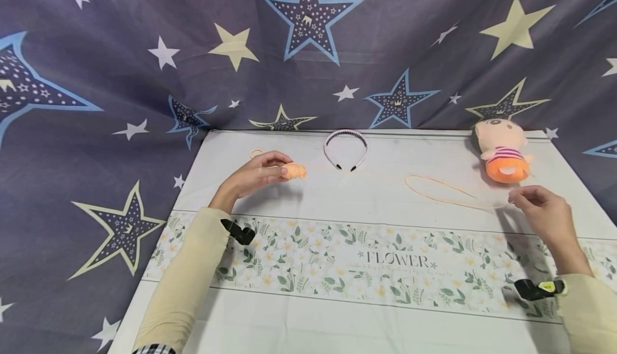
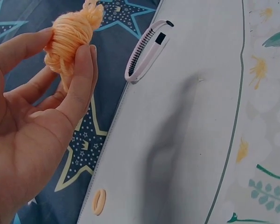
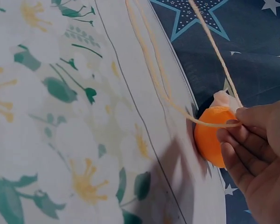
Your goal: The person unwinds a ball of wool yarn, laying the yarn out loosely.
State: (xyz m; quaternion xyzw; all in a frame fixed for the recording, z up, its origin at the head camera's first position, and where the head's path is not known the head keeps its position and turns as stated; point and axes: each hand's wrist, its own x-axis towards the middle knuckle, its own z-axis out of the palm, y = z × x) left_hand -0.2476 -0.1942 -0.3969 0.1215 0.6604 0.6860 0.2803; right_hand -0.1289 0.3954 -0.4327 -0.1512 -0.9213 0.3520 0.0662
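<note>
Between thumb and fingers, my left hand [image 1: 255,176] holds a small wound bundle of orange yarn [image 2: 72,39] above the table. My right hand [image 1: 544,212] pinches a strand of the same yarn [image 3: 217,53] between thumb and forefinger, off to the right. From there the strand runs back across toward the bundle, while a loose loop [image 1: 434,198] of it lies on the white tabletop. Behind the right hand sits a plush doll [image 1: 506,148] with a striped top and orange bottom, partly covered by that hand in the right wrist view.
A pale pink headband [image 1: 346,134] lies at the back middle of the table. Behind the left hand is a small orange ring [image 1: 256,152]. The table cover [image 1: 337,306] has a flower-printed band, and a dark star-patterned cloth [image 1: 193,0] hangs along the back and left.
</note>
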